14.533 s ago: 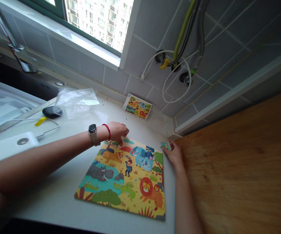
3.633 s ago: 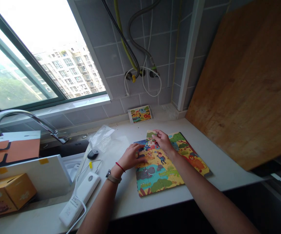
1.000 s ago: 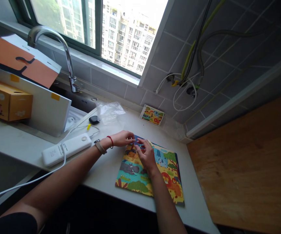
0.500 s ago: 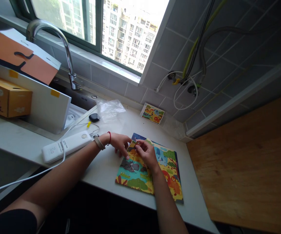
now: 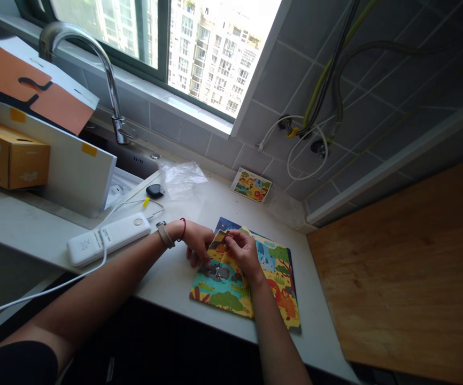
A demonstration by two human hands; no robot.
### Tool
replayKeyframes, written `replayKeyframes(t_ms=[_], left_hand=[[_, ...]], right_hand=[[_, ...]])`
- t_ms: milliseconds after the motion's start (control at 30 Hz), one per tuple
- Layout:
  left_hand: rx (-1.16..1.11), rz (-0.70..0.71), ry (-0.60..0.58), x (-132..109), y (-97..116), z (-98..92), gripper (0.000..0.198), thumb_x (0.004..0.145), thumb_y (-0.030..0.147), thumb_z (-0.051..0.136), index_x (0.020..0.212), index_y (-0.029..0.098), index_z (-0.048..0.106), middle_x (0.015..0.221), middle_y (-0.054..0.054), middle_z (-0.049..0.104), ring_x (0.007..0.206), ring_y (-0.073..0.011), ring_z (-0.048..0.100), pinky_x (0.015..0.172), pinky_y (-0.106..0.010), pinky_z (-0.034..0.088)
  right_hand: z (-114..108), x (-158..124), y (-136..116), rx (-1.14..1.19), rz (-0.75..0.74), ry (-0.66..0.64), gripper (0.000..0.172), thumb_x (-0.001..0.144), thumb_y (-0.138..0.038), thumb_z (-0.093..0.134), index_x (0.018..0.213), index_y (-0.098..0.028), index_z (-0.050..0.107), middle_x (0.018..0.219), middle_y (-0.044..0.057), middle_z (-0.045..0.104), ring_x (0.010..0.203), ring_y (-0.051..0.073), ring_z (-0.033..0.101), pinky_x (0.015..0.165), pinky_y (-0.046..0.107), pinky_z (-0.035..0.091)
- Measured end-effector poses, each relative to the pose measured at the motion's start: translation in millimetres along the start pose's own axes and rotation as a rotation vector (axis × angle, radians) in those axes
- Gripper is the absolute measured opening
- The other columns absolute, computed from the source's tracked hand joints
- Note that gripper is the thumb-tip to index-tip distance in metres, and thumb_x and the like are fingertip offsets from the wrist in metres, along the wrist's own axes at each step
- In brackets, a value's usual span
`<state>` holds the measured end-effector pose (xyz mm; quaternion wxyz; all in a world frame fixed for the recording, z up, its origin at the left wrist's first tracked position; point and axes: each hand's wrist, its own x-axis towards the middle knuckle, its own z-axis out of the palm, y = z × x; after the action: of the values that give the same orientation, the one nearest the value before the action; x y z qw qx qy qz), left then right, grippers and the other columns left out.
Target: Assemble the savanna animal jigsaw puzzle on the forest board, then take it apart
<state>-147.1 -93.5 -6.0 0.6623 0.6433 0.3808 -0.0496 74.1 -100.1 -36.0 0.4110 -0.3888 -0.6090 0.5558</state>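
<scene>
A colourful animal jigsaw puzzle (image 5: 231,302) lies on the worktop, with a hippo, lions and an elephant printed on it. My left hand (image 5: 197,240) is at its left edge, fingers curled down beside it and one digit pressed on the puzzle next to the hippo. At the puzzle's upper left, my right hand (image 5: 244,251) is closed, thumb and forefinger pinching a puzzle piece (image 5: 218,239) by its top edge. My right fingers partly cover that piece, and whether it lies flat cannot be seen. A dark blue board (image 5: 224,223) shows beneath the puzzle's far edge.
A picture card (image 5: 251,185) leans by the tiled wall, beside clear plastic wrapping. Left of my hands are a white power bank (image 5: 109,239) with a cable, a black oval object (image 5: 155,191) and a crumpled plastic bag (image 5: 183,176). Boxes (image 5: 26,160) stand at the sink.
My left hand has drawn slightly down and left from the upper corner, its digit now pressing nearer the hippo. My right hand keeps its pinch, shifted slightly right.
</scene>
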Motion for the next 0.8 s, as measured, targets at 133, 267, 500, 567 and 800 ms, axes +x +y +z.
replayKeyframes(t_ms=[133,267,500,567,800], left_hand=[[0.011,-0.009,-0.058,-4,6,2.2,0.032,0.067,0.046,0.092,0.077,0.02,0.076,0.078,-0.008,0.078,0.066,-0.0236,0.076,0.05,-0.026,0.057],[0.01,0.001,-0.145,2,4,7.3,0.039,0.069,0.048,0.092,0.09,0.022,0.072,0.083,-0.007,0.079,0.067,-0.0242,0.077,0.048,-0.025,0.057],[0.009,0.068,-0.241,24,-11,12.7,0.053,0.068,0.045,0.092,0.105,0.021,0.063,0.089,-0.007,0.08,0.067,-0.0257,0.078,0.046,-0.026,0.059],[-0.017,0.049,-0.235,25,-12,12.1,0.055,0.065,0.043,0.095,0.104,0.02,0.063,0.088,-0.006,0.079,0.066,-0.0243,0.077,0.046,-0.025,0.059],[-0.064,0.027,-0.241,27,-14,12.6,0.062,0.058,0.036,0.099,0.106,0.021,0.063,0.085,-0.003,0.078,0.064,-0.023,0.075,0.049,-0.026,0.061]], right_hand=[[-1,-2,-3,0.028,-0.003,0.017,0.03,0.08,-0.049,0.081,0.095,-0.023,0.074,0.083,0.002,0.076,0.069,0.019,0.068,0.068,0.032,0.059],[-1,-2,-6,0.088,0.025,-0.006,0.029,0.079,-0.046,0.083,0.095,-0.022,0.074,0.083,0.002,0.075,0.071,0.018,0.068,0.068,0.031,0.057],[-3,-1,-2,0.131,0.029,-0.002,0.031,0.078,-0.045,0.086,0.094,-0.02,0.075,0.081,0.001,0.074,0.067,0.014,0.064,0.065,0.026,0.054],[-4,-1,0,0.143,0.03,-0.003,0.031,0.078,-0.044,0.086,0.094,-0.02,0.074,0.082,0.001,0.074,0.068,0.014,0.064,0.066,0.026,0.054],[-7,-4,1,0.207,0.055,-0.075,0.031,0.076,-0.044,0.087,0.091,-0.022,0.072,0.077,-0.001,0.07,0.064,0.014,0.062,0.061,0.025,0.054]])
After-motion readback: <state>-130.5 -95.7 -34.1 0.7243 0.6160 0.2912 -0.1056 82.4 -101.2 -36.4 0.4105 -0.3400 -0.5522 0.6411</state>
